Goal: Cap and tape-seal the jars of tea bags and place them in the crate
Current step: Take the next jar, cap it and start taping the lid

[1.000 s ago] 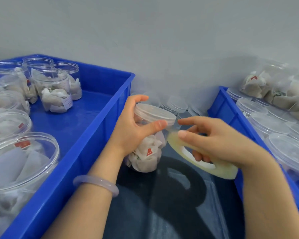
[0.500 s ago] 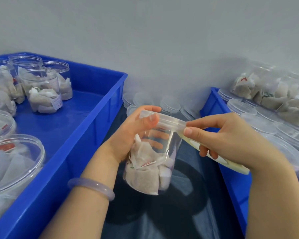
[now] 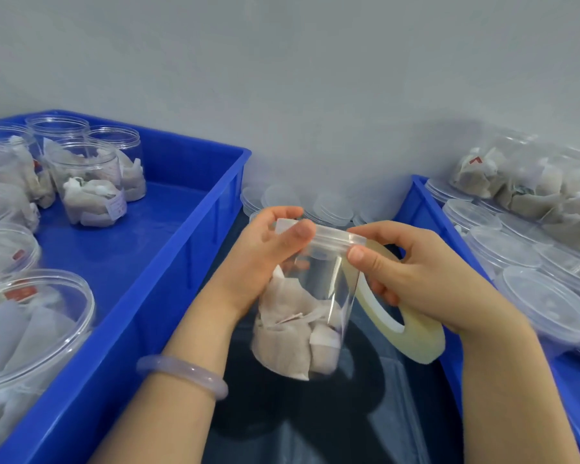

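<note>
My left hand grips a clear plastic jar of tea bags just under its lid, holding it tilted in the air between the two crates. My right hand holds a flat roll of clear tape with fingers through its core, the thumb pressing at the lid's right edge. The blue crate at left holds several open jars of tea bags. The crate at right holds capped jars.
Loose clear lids lie against the grey wall behind my hands. A dark surface lies below the jar, between the crates. Bagged tea bags are piled at the far right. A pale bracelet is on my left wrist.
The jar was lifted from the dark surface and tilted. My right hand brought the tape roll up against the lid's edge, and the roll has turned more face-on.
</note>
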`<state>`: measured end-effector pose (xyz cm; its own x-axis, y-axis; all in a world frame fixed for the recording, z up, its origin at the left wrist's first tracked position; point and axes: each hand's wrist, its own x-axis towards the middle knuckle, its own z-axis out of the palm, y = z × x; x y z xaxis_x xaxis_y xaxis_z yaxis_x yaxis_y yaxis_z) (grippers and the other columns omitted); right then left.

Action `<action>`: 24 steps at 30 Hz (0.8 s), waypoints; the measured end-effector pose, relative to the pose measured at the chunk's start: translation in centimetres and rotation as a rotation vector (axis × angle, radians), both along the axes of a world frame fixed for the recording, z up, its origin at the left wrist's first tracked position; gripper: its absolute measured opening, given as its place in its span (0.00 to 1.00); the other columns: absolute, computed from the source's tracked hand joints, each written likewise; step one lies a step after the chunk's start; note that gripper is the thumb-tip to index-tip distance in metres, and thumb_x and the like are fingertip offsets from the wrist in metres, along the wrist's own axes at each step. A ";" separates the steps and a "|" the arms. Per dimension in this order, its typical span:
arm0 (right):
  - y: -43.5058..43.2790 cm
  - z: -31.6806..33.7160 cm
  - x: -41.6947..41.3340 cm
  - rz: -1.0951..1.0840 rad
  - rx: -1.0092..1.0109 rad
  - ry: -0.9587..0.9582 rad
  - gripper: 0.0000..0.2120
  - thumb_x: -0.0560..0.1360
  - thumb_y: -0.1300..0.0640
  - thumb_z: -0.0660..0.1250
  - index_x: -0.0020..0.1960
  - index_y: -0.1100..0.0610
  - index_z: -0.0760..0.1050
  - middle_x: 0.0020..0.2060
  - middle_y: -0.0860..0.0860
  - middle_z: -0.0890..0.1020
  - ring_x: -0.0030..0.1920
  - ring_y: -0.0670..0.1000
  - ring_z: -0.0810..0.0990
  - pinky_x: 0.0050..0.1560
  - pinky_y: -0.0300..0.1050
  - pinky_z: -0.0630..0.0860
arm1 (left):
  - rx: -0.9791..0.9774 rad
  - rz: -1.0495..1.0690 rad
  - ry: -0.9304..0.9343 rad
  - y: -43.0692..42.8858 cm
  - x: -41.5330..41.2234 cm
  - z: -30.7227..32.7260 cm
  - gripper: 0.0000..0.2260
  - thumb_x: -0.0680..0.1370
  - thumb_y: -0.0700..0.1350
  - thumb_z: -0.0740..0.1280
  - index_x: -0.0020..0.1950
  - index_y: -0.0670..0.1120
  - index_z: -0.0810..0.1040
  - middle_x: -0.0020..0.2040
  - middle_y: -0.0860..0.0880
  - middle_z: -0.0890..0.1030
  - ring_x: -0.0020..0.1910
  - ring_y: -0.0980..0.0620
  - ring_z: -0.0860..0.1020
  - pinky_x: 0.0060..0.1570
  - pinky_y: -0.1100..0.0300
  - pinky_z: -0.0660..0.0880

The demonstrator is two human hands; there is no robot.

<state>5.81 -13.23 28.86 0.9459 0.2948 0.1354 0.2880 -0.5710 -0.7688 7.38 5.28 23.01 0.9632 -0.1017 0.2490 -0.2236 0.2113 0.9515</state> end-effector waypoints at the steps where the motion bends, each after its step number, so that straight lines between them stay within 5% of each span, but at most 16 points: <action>1: 0.0 -0.1 0.1 -0.025 -0.020 -0.032 0.36 0.53 0.29 0.64 0.56 0.45 0.77 0.39 0.36 0.78 0.36 0.41 0.77 0.37 0.37 0.75 | 0.084 0.019 -0.010 0.1 0.0 0.3 0.45 0.47 0.75 0.73 0.58 0.53 0.73 0.55 0.49 0.80 0.53 0.54 0.81 0.50 0.59 0.78; 3: 0.3 -0.3 0.2 -0.072 -0.101 -0.112 0.39 0.51 0.26 0.62 0.58 0.42 0.74 0.53 0.38 0.75 0.52 0.40 0.73 0.45 0.31 0.69 | 0.305 0.059 -0.023 0.0 0.0 0.6 0.44 0.50 0.74 0.71 0.63 0.59 0.71 0.62 0.57 0.75 0.60 0.62 0.74 0.52 0.68 0.72; 6: 0.4 -0.5 0.2 -0.090 -0.172 -0.119 0.44 0.50 0.25 0.63 0.64 0.41 0.71 0.62 0.42 0.72 0.58 0.40 0.70 0.46 0.29 0.65 | 0.321 0.133 -0.029 -0.9 0.1 0.2 0.45 0.52 0.69 0.77 0.67 0.61 0.68 0.60 0.67 0.70 0.59 0.70 0.68 0.46 0.77 0.68; 8: 0.1 -0.4 0.0 -0.048 -0.174 -0.043 0.40 0.54 0.30 0.70 0.64 0.39 0.69 0.62 0.43 0.72 0.54 0.40 0.75 0.48 0.32 0.70 | 0.293 0.125 -0.021 -1.2 0.0 0.0 0.45 0.51 0.66 0.78 0.67 0.61 0.68 0.60 0.67 0.70 0.59 0.69 0.69 0.46 0.76 0.69; 10: 0.0 -0.3 -0.3 0.008 -0.185 0.039 0.39 0.56 0.36 0.75 0.65 0.38 0.68 0.60 0.44 0.72 0.48 0.40 0.79 0.49 0.39 0.77 | 0.255 0.114 0.017 -1.0 0.1 -0.3 0.43 0.51 0.63 0.80 0.65 0.61 0.70 0.61 0.56 0.76 0.58 0.59 0.75 0.53 0.67 0.74; 12: 0.2 -0.1 -0.6 0.026 -0.144 0.077 0.40 0.52 0.34 0.73 0.63 0.39 0.69 0.55 0.38 0.74 0.37 0.38 0.80 0.38 0.35 0.77 | 0.183 0.088 0.043 -0.2 0.0 -0.1 0.38 0.52 0.62 0.76 0.61 0.60 0.72 0.54 0.41 0.82 0.51 0.48 0.81 0.59 0.49 0.76; 14: 0.4 0.3 -0.9 0.031 -0.122 0.075 0.38 0.48 0.32 0.68 0.58 0.40 0.72 0.44 0.33 0.78 0.28 0.38 0.78 0.30 0.29 0.72 | 0.154 0.036 0.035 0.6 -0.1 0.1 0.36 0.52 0.62 0.76 0.59 0.60 0.74 0.48 0.35 0.82 0.47 0.41 0.81 0.60 0.42 0.74; 18: 0.3 0.9 -1.4 0.053 -0.086 0.038 0.30 0.50 0.32 0.66 0.51 0.38 0.75 0.28 0.28 0.77 0.25 0.39 0.78 0.27 0.28 0.70 | 0.118 -0.048 0.003 1.8 0.1 0.3 0.42 0.48 0.69 0.78 0.59 0.57 0.75 0.41 0.45 0.84 0.41 0.47 0.83 0.44 0.56 0.78; 24: 0.1 0.8 -1.5 0.057 -0.082 0.074 0.32 0.49 0.32 0.66 0.52 0.40 0.75 0.46 0.37 0.78 0.27 0.42 0.79 0.28 0.30 0.73 | 0.083 -0.126 0.024 1.5 -0.1 0.5 0.43 0.48 0.68 0.78 0.59 0.55 0.75 0.45 0.42 0.85 0.43 0.45 0.83 0.41 0.58 0.78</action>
<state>4.34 -13.13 29.67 0.9340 0.3552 0.0385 0.2654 -0.6175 -0.7405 7.28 6.73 23.54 0.9470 -0.2417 0.2116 -0.1772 0.1563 0.9717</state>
